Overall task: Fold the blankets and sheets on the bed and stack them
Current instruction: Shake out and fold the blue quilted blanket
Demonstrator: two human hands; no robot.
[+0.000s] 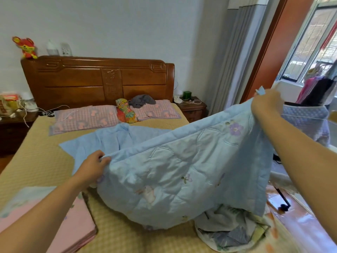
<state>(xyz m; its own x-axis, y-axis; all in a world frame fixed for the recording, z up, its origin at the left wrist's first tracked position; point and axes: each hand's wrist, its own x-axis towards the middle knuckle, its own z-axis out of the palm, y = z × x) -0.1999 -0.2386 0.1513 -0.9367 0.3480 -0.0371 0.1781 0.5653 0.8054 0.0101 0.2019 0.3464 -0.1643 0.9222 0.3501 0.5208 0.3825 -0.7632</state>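
A light blue quilted blanket (178,165) with small flower prints hangs stretched between my hands over the bed (36,161). My left hand (94,166) grips its top edge low, near the middle of the bed. My right hand (265,104) grips a corner raised high at the right. The blanket's far part lies flat on the yellow mat. A folded pink blanket (73,225) lies at the bed's near left. A crumpled white floral sheet (231,230) lies under the blue blanket's lower right edge.
Two pink pillows (85,119), a colourful small cushion (125,111) and a grey cloth (143,100) lie by the wooden headboard (98,79). Nightstands (193,108) flank the bed. A blue patterned bag (306,119) and the window are at the right.
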